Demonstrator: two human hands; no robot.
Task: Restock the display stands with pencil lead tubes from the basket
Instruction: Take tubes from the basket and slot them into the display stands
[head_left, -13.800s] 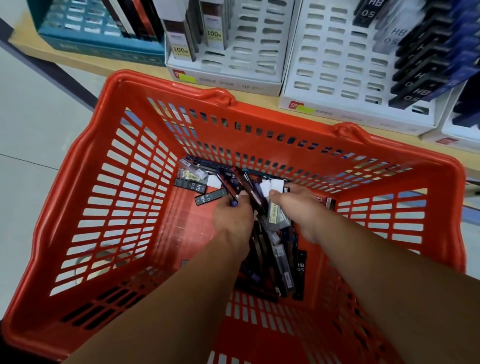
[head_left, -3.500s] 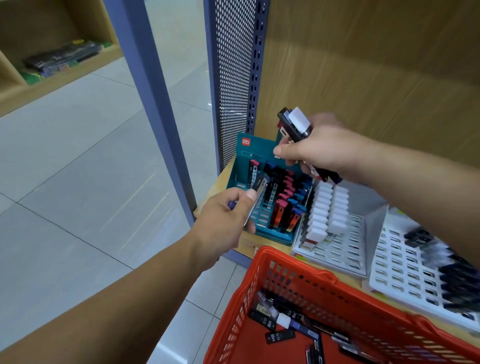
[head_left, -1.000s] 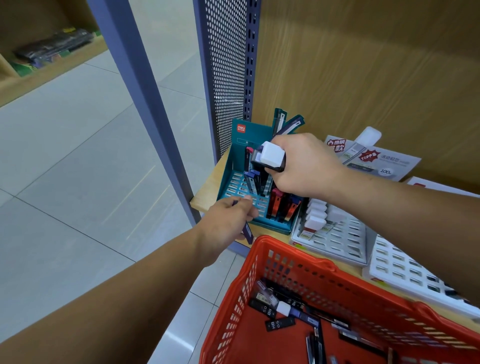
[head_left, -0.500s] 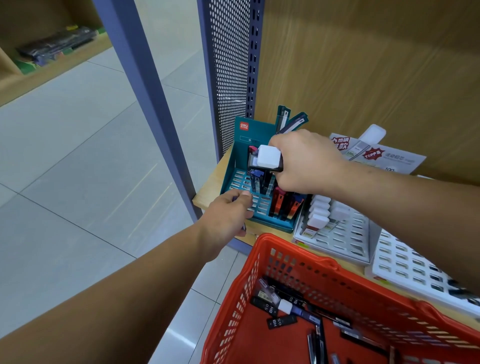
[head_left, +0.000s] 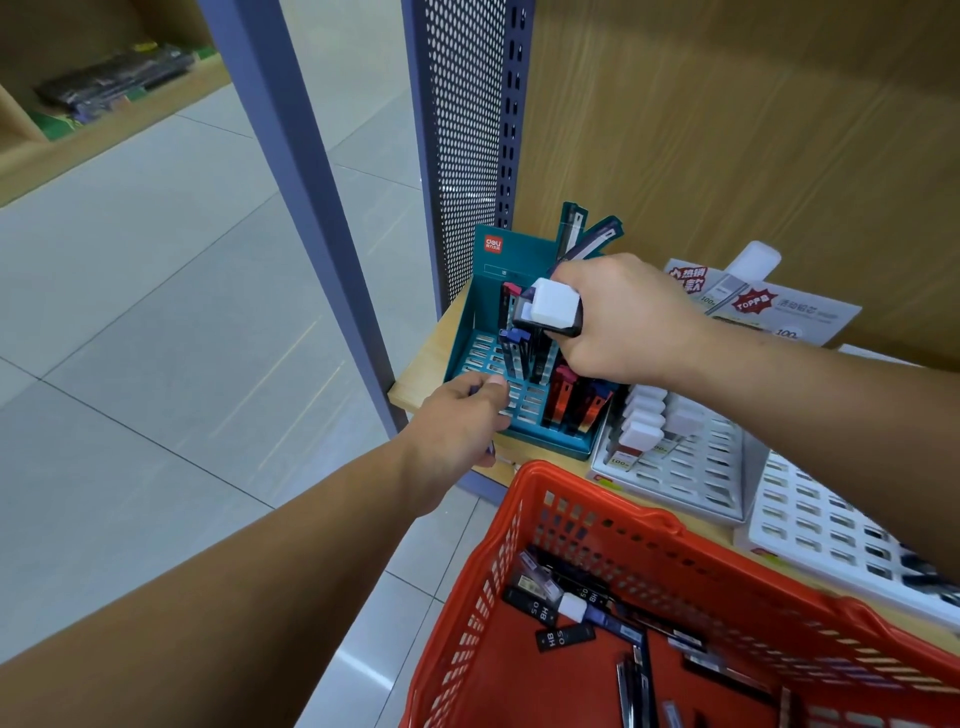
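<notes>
a second earlier the left grip (head_left: 462, 415) hung below the front edge of the teal stand (head_left: 488, 291), its tube dangling over the floor. it had since come up and forward, and its fingertips sat against the stand's front row, on the left side where the slots were bare. i took that to mean one tube was about to be seated but was not yet in. the right grip (head_left: 623, 322) had barely shifted and hovered over the middle of the stand.

the left grip was pinched on a thin purple tube (head_left: 490, 450), thumb on top. most of it was hidden under the hand, and only a sliver showed at the lower edge. the right grip was curled tight round a bundle (head_left: 551, 307) of tubes, white and dark caps pointing left, above the ones already standing in the slots.

more loose tubes (head_left: 565, 636) lay in the red basket (head_left: 602, 496) just below the shelf (head_left: 421, 371), so plenty seemed left to do. the white stand (head_left: 696, 483) beside the teal one held only a few white-capped tubes, most of its slots bare.
</notes>
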